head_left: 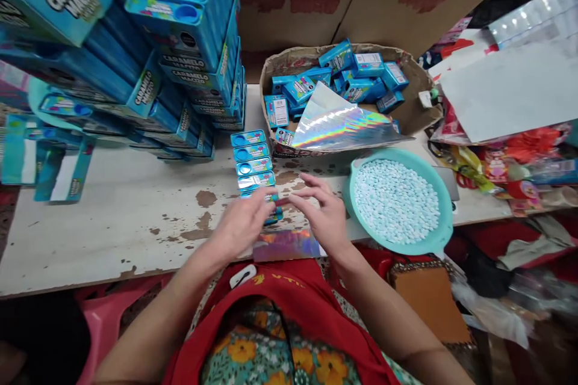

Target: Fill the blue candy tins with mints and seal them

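A row of small blue candy tins [253, 166] runs toward me on the worn white table. My left hand [244, 219] lies over the near end of this row, its fingers blurred and partly covering the tins; whether it grips one is unclear. Just right of the row, my right hand [323, 210] has its fingers apart and pointing left, with nothing visible in them. Between my wrists, a shiny holographic strip [286, 245] lies at the table's front edge. A turquoise bowl [447, 216] full of pale blue candies [397, 201] stands right of my right hand.
Tall stacks of blue candy boxes [180, 42] rise at the back left. A cut-down cardboard box [424, 81] holds loose blue packs and a holographic sheet [334, 123]. Opened blue cartons [63, 171] lie far left. Bagged goods [519, 162] crowd the right side; large cartons [307, 6] stand behind.
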A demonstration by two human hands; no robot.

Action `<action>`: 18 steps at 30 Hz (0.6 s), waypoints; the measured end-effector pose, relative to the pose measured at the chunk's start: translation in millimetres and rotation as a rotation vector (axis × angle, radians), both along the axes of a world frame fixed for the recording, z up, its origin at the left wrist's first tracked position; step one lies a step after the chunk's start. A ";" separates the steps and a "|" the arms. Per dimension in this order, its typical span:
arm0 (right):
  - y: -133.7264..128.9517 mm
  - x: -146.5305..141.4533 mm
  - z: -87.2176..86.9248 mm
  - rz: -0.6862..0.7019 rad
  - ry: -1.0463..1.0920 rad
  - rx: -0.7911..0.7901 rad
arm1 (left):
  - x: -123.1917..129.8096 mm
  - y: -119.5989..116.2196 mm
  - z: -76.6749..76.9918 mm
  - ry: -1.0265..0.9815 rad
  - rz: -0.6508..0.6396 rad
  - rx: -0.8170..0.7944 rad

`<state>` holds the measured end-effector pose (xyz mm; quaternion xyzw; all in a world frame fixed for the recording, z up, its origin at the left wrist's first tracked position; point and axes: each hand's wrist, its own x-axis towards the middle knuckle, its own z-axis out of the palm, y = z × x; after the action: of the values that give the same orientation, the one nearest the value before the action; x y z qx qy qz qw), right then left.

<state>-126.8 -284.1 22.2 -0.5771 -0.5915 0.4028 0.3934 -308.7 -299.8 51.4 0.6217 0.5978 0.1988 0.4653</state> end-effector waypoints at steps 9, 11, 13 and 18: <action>74.8 -86.6 -31.3 0.055 -0.174 0.090 | -73.6 54.0 -50.4 -0.473 0.283 -0.133; 74.6 -88.5 -38.9 0.046 -0.152 0.113 | -67.6 53.9 -64.1 -0.574 0.328 -0.129; 74.8 -89.9 -43.3 0.027 -0.118 0.131 | -60.4 51.1 -77.3 -0.588 0.369 -0.088; 79.5 -76.3 -48.9 0.036 0.059 0.073 | -59.6 32.3 -113.2 -0.228 0.500 -0.045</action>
<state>-203.0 -204.5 -26.7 -0.5395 -0.6045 0.4046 0.4241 -368.4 -267.5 -61.7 0.4179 0.6808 0.3631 0.4796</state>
